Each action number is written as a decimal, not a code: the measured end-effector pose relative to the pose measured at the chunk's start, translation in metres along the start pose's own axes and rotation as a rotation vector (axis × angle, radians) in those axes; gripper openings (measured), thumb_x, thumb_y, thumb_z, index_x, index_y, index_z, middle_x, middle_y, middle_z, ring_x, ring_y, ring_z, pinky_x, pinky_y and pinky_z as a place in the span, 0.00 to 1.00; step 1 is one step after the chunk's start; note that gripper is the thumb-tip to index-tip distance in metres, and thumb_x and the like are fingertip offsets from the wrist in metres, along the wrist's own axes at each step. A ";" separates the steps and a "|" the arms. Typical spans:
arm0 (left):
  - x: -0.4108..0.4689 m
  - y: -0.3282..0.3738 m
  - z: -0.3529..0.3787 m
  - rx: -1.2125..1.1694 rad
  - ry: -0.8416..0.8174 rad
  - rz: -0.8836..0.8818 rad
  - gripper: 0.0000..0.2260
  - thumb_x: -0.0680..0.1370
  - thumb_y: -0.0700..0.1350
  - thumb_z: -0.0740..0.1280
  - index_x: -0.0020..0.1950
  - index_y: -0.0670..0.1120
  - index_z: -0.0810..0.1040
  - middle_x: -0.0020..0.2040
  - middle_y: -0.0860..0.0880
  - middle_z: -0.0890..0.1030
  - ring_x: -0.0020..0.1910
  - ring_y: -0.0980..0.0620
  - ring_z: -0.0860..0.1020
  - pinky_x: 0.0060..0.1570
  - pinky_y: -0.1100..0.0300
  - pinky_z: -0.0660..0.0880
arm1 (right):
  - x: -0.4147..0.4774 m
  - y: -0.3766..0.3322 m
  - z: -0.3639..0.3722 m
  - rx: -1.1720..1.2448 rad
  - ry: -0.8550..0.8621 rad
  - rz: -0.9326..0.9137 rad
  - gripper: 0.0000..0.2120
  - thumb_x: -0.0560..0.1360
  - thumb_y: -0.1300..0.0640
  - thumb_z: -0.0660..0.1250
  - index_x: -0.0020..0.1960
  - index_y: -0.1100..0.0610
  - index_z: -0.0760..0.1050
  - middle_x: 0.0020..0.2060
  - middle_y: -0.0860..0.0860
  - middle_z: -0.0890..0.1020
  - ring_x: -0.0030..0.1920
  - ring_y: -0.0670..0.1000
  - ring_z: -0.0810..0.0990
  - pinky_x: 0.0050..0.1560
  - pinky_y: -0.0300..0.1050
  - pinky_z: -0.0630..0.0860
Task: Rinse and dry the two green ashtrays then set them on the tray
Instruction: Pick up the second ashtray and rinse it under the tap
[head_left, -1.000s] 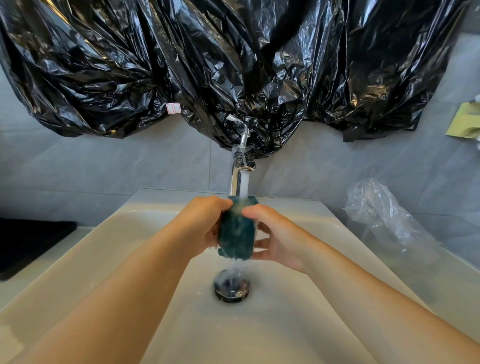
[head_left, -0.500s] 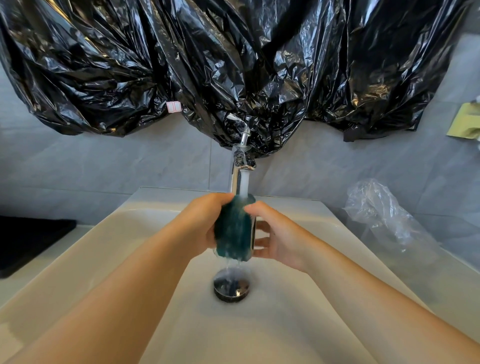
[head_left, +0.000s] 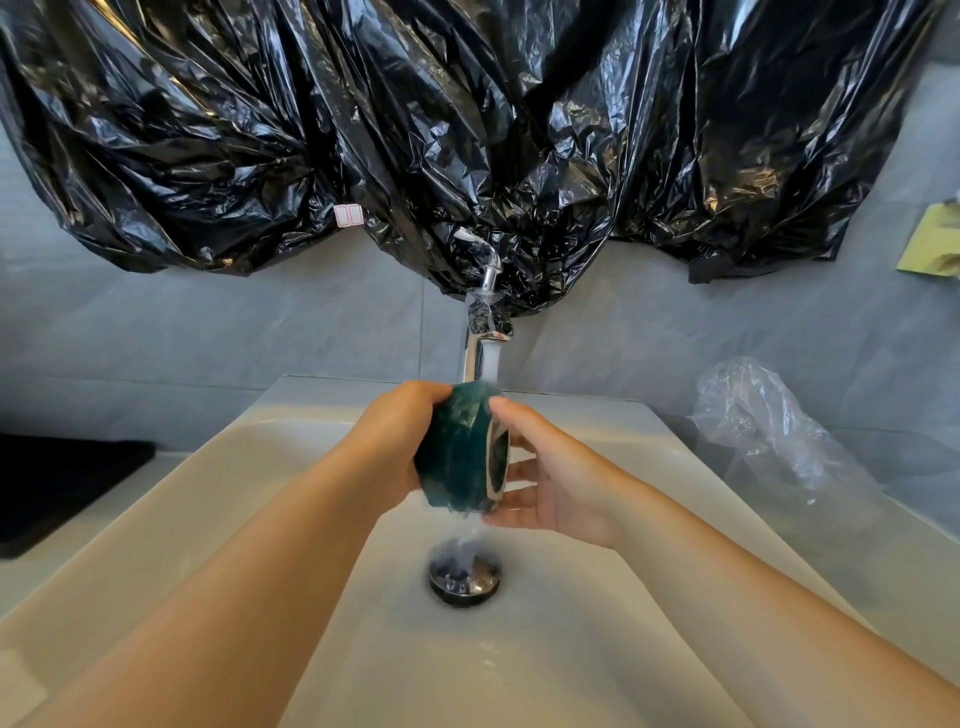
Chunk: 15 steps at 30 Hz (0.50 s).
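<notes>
Risk: ashtray (head_left: 457, 452) is wet, prob. slick. A loose hold and we drop it into the sink (head_left: 571, 649), chipping it by the drain (head_left: 465, 574).
Ashtray: mid-frame, on edge under the tap (head_left: 475, 353) stream, btwn both grips.
Left grip (head_left: 400, 441): fingers wrapped round its back.
Right grip (head_left: 550, 488): thumb on top rim, fingers underneath, clamped on it.
2nd ashtray, tray: not in view.

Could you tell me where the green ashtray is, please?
Head view, centre: the dark green ashtray is held by left hand and right hand under the chrome tap.
</notes>
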<state>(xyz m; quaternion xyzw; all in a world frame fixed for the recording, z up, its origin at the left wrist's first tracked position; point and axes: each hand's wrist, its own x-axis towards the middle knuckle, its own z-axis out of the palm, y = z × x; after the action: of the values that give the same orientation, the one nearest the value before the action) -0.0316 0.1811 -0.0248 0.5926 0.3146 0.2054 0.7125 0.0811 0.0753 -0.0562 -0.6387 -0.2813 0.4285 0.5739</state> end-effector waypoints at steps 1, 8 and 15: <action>0.000 0.001 0.000 0.019 0.005 -0.004 0.13 0.81 0.48 0.59 0.57 0.43 0.78 0.54 0.40 0.82 0.55 0.41 0.80 0.61 0.43 0.75 | 0.000 0.000 0.000 -0.005 0.004 -0.007 0.27 0.73 0.35 0.65 0.64 0.51 0.73 0.57 0.59 0.76 0.54 0.62 0.80 0.57 0.56 0.80; -0.002 -0.006 0.004 0.121 0.030 -0.055 0.12 0.80 0.50 0.63 0.53 0.42 0.78 0.52 0.39 0.82 0.52 0.41 0.80 0.59 0.45 0.75 | 0.005 0.003 0.001 -0.066 0.075 -0.175 0.19 0.75 0.50 0.69 0.64 0.53 0.71 0.54 0.54 0.79 0.58 0.54 0.77 0.61 0.53 0.76; 0.001 -0.002 0.002 0.060 0.102 0.011 0.12 0.80 0.51 0.62 0.48 0.43 0.76 0.53 0.39 0.81 0.55 0.40 0.79 0.63 0.43 0.73 | -0.001 -0.002 -0.002 0.034 0.035 -0.007 0.21 0.76 0.36 0.60 0.54 0.52 0.77 0.53 0.56 0.78 0.54 0.61 0.79 0.62 0.58 0.77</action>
<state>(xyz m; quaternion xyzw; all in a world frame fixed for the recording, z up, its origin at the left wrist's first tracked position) -0.0295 0.1797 -0.0272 0.6043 0.3533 0.2297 0.6762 0.0829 0.0742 -0.0541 -0.6352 -0.2662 0.4199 0.5911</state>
